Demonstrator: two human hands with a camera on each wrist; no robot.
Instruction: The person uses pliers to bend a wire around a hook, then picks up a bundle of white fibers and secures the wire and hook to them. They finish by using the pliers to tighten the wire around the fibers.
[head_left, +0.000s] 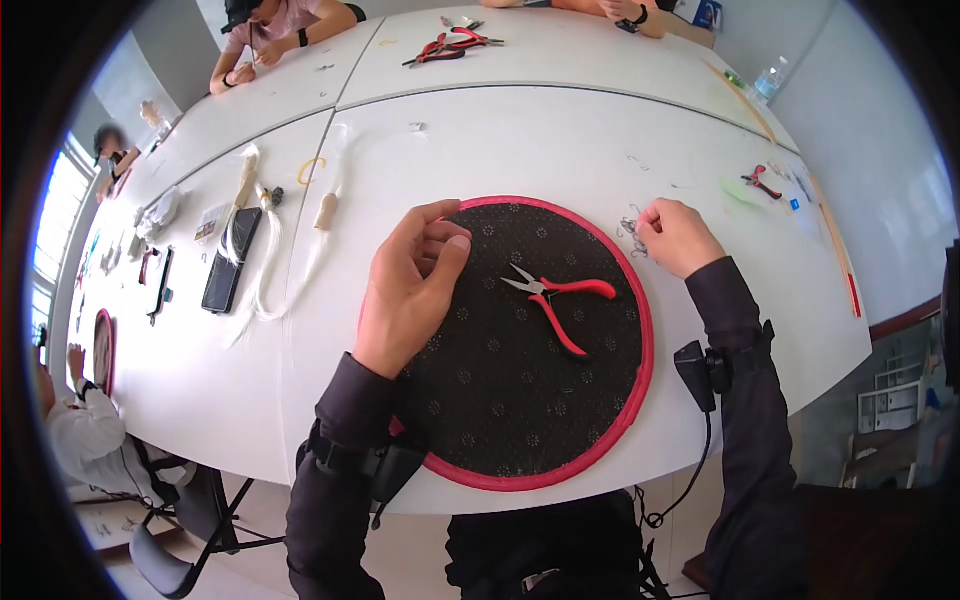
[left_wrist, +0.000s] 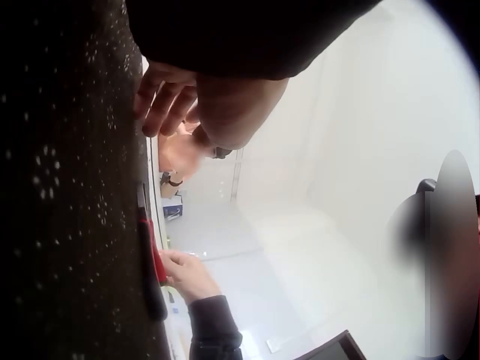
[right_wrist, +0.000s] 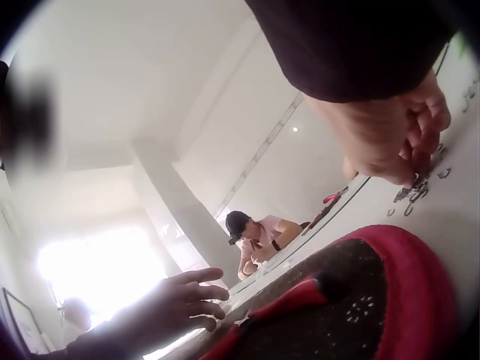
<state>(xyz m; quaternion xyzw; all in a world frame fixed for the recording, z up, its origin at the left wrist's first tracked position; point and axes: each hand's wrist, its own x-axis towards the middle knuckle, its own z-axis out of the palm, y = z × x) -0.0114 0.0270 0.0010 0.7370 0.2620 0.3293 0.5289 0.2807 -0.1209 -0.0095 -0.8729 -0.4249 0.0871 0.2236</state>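
Observation:
My left hand (head_left: pixel 405 285) hovers at the left side of a round dark mat (head_left: pixel 480 400) with a red rim, its fingers loosely bent and nothing between them. Red-handled pliers (head_left: pixel 545 290) lie on the mat, jaws pointing toward this hand. Beyond the mat's right edge, my right hand (head_left: pixel 680 238) reaches down with curled fingers to a small pile of metal hooks (head_left: pixel 630 228). In the right wrist view its fingertips are right at the hooks (right_wrist: pixel 412 192); I cannot tell whether one is pinched.
Left of the mat lie a phone (head_left: pixel 232 262) and hanks of clear strands (head_left: pixel 268 285). More pliers (head_left: pixel 450 45) sit at the far side, another pair (head_left: pixel 762 182) at the right. A bottle (head_left: pixel 768 80) stands far right. Other people sit around the table (head_left: pixel 480 140).

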